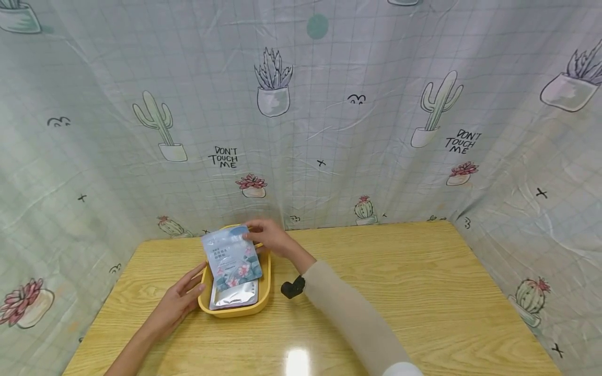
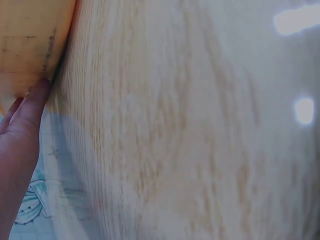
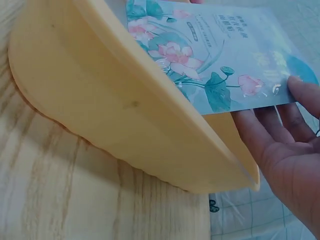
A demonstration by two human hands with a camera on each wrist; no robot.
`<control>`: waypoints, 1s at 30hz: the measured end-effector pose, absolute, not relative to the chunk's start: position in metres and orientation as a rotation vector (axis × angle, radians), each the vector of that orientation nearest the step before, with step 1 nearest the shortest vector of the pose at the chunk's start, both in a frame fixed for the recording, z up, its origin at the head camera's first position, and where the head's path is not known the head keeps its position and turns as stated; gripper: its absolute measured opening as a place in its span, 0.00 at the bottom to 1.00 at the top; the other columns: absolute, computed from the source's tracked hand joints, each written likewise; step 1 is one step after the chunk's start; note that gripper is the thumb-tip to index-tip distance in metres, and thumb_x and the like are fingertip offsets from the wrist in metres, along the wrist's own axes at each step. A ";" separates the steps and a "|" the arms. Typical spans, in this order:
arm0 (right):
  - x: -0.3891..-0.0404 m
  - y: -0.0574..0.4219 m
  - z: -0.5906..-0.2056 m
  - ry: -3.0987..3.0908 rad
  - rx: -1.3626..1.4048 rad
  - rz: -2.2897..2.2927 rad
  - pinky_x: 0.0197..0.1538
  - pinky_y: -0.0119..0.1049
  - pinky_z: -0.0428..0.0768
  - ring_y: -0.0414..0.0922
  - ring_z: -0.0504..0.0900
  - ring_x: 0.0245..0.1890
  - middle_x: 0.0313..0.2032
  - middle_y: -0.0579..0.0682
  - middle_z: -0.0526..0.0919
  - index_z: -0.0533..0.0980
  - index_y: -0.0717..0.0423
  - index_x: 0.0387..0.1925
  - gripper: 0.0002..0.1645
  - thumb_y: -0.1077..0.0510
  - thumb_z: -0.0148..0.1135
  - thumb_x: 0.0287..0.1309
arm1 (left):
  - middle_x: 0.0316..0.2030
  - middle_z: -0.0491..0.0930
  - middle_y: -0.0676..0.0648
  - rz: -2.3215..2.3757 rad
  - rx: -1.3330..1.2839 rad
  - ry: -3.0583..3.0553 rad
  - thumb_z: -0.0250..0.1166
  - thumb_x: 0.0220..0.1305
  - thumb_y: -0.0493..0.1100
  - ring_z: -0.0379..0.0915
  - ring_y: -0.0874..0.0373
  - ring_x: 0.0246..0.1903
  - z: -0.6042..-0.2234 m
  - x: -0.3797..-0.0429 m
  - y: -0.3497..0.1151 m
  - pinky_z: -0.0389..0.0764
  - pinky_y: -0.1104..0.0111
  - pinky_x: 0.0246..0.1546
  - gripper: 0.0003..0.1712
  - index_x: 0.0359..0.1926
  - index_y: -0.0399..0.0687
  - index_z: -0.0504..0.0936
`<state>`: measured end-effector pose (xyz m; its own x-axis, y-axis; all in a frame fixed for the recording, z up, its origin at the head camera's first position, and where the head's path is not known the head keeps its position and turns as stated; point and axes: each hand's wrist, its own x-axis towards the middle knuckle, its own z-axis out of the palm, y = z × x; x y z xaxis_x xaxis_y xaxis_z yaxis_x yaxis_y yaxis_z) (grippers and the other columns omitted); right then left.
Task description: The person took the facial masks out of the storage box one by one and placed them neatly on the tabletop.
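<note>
Currently the right hand [image 1: 267, 236] pinches the top edge of a floral pouch [image 1: 231, 257], thumb on the face, fingers [image 3: 272, 145] behind it per the right wrist view. Pouch stands tilted, lower end inside the yellow tray [image 1: 266, 282], upper end raised above the far rim. Left hand [image 1: 181, 300] has fingers straight, relaxed, touching the tray's left wall w/o curling round it; holds nothing.

Status, as judged: pouch is neither fully in nor fully out of the tray. A silver pouch [image 1: 233, 296] lies flat on the tray floor under it, untouched. No other pouches visible outside the tray.

Tray sits on a light wood-grain counter [image 1: 400, 292], left of centre, w/ a glare spot at the near edge. Cactus-print curtain [image 1: 329, 115] closes off rear and both sides.
</note>
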<state>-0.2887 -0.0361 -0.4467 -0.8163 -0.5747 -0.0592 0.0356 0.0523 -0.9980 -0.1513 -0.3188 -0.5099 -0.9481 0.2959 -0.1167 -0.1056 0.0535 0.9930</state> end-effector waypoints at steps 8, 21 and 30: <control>-0.283 -0.039 -0.452 1.861 -0.490 -1.851 0.56 0.51 0.82 0.46 0.86 0.46 0.51 0.58 0.86 0.77 0.66 0.62 0.26 0.70 0.67 0.63 | 0.78 0.39 0.29 1.985 0.197 2.018 0.50 0.82 0.42 0.71 0.73 0.60 -0.510 -0.152 -0.320 0.79 0.69 0.56 0.38 0.83 0.53 0.43; -0.278 -0.028 -0.436 1.955 -0.472 -1.958 0.47 0.38 0.86 0.44 0.87 0.44 0.47 0.56 0.88 0.81 0.64 0.57 0.20 0.65 0.68 0.64 | 0.77 0.41 0.29 1.987 0.161 2.034 0.51 0.81 0.42 0.70 0.74 0.59 -0.509 -0.152 -0.318 0.78 0.70 0.56 0.38 0.83 0.52 0.44; -0.280 0.000 -0.410 1.913 -0.490 -2.059 0.50 0.40 0.85 0.44 0.88 0.43 0.48 0.61 0.87 0.81 0.69 0.56 0.19 0.64 0.67 0.66 | 0.77 0.42 0.29 1.999 0.175 2.030 0.51 0.81 0.41 0.71 0.73 0.59 -0.508 -0.151 -0.317 0.78 0.69 0.56 0.38 0.82 0.51 0.45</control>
